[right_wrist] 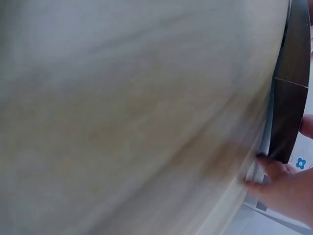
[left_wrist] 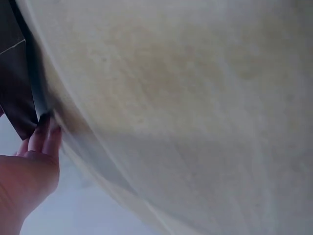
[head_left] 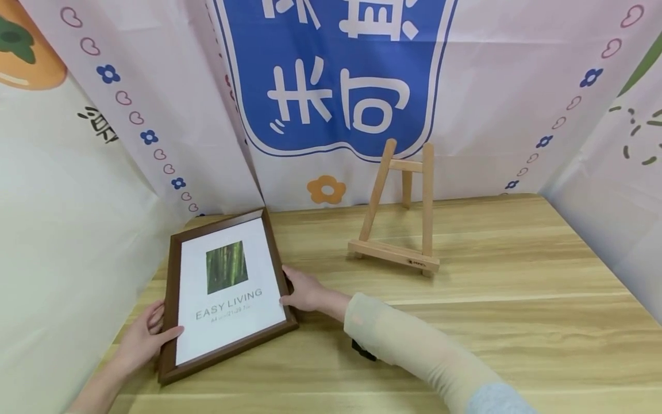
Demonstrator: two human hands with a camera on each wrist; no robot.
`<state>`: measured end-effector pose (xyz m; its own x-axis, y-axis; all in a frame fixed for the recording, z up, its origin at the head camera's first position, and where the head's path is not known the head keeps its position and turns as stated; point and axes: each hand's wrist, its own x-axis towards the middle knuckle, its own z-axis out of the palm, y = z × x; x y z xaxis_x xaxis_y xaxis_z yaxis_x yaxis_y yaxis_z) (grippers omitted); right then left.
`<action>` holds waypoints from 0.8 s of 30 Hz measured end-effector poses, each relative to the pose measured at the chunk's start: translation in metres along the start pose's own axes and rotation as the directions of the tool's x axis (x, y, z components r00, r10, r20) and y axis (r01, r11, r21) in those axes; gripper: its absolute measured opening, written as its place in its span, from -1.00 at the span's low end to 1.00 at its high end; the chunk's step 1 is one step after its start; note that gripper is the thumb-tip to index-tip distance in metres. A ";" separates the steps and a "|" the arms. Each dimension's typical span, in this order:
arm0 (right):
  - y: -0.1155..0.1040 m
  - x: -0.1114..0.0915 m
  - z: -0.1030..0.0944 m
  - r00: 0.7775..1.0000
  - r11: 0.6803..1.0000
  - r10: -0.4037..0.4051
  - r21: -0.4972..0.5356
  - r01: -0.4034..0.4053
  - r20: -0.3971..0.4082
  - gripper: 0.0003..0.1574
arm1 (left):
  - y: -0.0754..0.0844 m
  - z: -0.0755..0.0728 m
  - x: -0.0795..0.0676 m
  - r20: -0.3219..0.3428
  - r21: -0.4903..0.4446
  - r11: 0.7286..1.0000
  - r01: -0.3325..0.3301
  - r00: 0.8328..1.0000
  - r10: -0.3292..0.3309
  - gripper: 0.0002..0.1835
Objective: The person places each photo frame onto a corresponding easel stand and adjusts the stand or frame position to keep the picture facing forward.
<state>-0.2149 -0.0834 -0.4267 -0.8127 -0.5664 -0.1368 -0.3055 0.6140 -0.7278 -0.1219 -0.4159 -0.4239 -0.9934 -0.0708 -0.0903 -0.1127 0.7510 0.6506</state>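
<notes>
A brown picture frame (head_left: 233, 348) is at the left of the table, its front facing up. Its white insert (head_left: 207, 345) carries a green bamboo picture and the words EASY LIVING. My left hand (head_left: 142, 339) grips the lower left side, thumb over the front border. On the opposite side my right hand (head_left: 305, 290) holds the right border, its thumb also on the front. Both wrist views show the frame's dark edge (left_wrist: 17, 83) at the fingers. I cannot tell whether the frame rests fully on the table. A small wooden easel (head_left: 393, 254) stands right of it.
The wood-grain table (head_left: 517, 299) reaches back to a printed cloth (head_left: 491, 115) with a blue panel and white characters. More cloth hangs at the left and right. A small black object (head_left: 364, 349) shows beneath the right sleeve (head_left: 414, 339).
</notes>
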 end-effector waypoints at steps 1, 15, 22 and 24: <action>0.000 0.000 0.000 1.000 1.000 -0.008 0.011 0.008 -0.003 -0.06 | 0.000 0.000 0.000 -0.007 -0.013 1.000 -0.011 1.000 0.011 -0.02; -0.005 -0.005 -0.014 0.991 0.972 -0.116 0.200 0.126 -0.060 -0.07 | 0.012 -0.009 -0.003 -0.111 -0.021 0.995 -0.099 0.989 0.096 -0.08; -0.003 -0.008 -0.025 0.987 0.966 -0.119 0.216 0.140 -0.110 -0.04 | 0.026 -0.014 -0.003 -0.095 -0.032 0.998 -0.057 0.994 0.053 -0.02; -0.002 -0.009 -0.029 0.984 0.955 -0.127 0.252 0.154 -0.122 -0.04 | 0.031 -0.015 -0.003 -0.101 -0.045 0.997 -0.065 0.993 0.060 -0.03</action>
<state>-0.2213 -0.0631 -0.4040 -0.8219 -0.5682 0.0399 -0.2924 0.3609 -0.8856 -0.1229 -0.4023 -0.3925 -0.9955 -0.0916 0.0258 -0.0487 0.7235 0.6886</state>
